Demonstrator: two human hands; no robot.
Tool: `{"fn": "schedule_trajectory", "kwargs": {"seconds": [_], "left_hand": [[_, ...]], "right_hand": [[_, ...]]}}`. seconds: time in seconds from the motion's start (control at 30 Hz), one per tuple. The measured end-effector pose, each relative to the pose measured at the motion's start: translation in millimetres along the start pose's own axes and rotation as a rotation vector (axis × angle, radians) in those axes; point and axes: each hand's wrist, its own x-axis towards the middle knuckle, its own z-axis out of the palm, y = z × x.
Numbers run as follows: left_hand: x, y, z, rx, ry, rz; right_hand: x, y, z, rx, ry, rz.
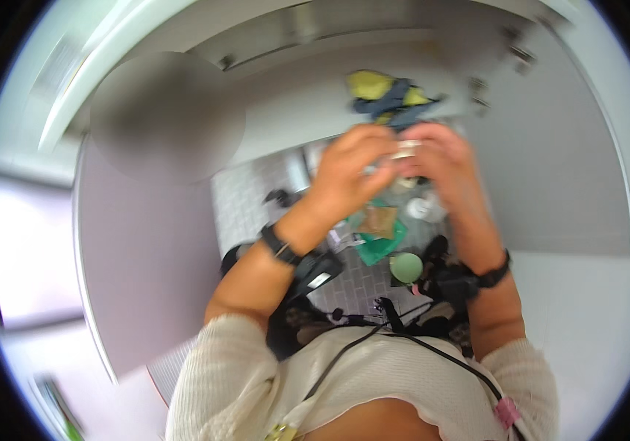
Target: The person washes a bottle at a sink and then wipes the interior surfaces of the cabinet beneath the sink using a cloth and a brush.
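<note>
My left hand [354, 165] and my right hand [443, 157] are raised close together, both blurred. A small whitish object [406, 148] lies between them, with the fingers of my right hand bent around it. The fingertips of my left hand reach to its near side; whether they grip it is hard to tell. Just beyond the hands is a crumpled yellow and blue-grey cloth [389, 96] on a pale surface. Below the hands are a brown packet [378, 221] on a green plastic bag [375, 251] and a white round container [418, 209].
Lower down sits a round pale-green object [406, 268]. Grey brick-patterned flooring [348, 286] shows underneath. Large flat panels stand at the left [144, 248] and right [557, 165]. Black cables [342, 353] hang across my front, and dark straps circle both wrists.
</note>
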Motion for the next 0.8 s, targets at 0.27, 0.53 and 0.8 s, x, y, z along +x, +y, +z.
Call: {"fn": "schedule_trajectory", "kwargs": {"seconds": [0.27, 0.53, 0.8], "left_hand": [[-2, 2, 3, -0.286, 0.139, -0.238], [-7, -7, 5, -0.186, 0.238, -0.156], [-10, -18, 6, -0.236, 0.327, -0.160]], "right_hand": [[0, 0, 1, -0.149, 0.116, 0.000], [6, 15, -6, -0.302, 0.005, -0.054], [5, 11, 10, -0.387, 0.028, -0.015]]}}
